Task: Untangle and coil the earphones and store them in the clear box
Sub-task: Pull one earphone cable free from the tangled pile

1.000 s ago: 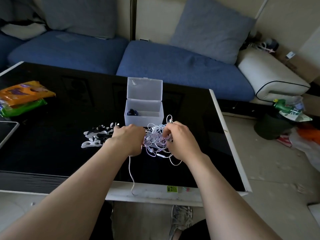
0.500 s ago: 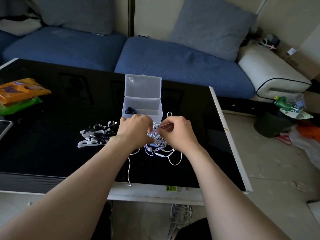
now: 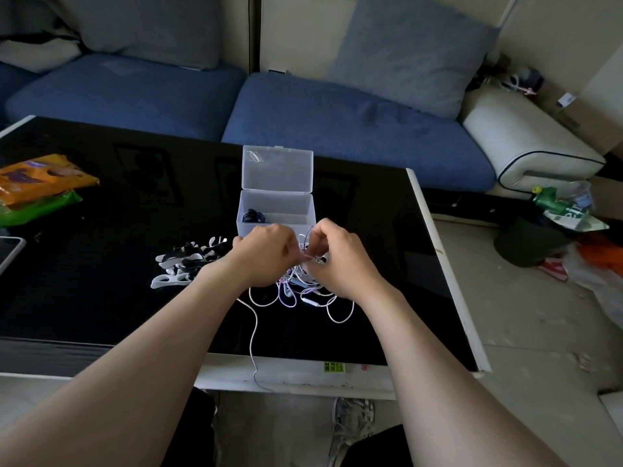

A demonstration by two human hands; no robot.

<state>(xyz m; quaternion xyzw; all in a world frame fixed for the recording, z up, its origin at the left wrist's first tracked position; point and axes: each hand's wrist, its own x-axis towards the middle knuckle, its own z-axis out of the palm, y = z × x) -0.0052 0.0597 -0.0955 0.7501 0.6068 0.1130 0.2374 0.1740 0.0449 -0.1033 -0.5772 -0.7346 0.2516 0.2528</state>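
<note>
Left hand (image 3: 266, 256) and right hand (image 3: 338, 261) both pinching tangled white and lilac earphone cords (image 3: 296, 291), glossy black surface (image 3: 101, 281), open clear plastic box (image 3: 276, 210) just behind

The left hand (image 3: 266, 256) and right hand (image 3: 340, 264) cover the top of the earphones (image 3: 310, 302) and the lower front of the clear box (image 3: 276, 203). The dark item (image 3: 252, 216) inside is too small to identify; the left edge cuts a flat device (image 3: 10, 252).
</note>
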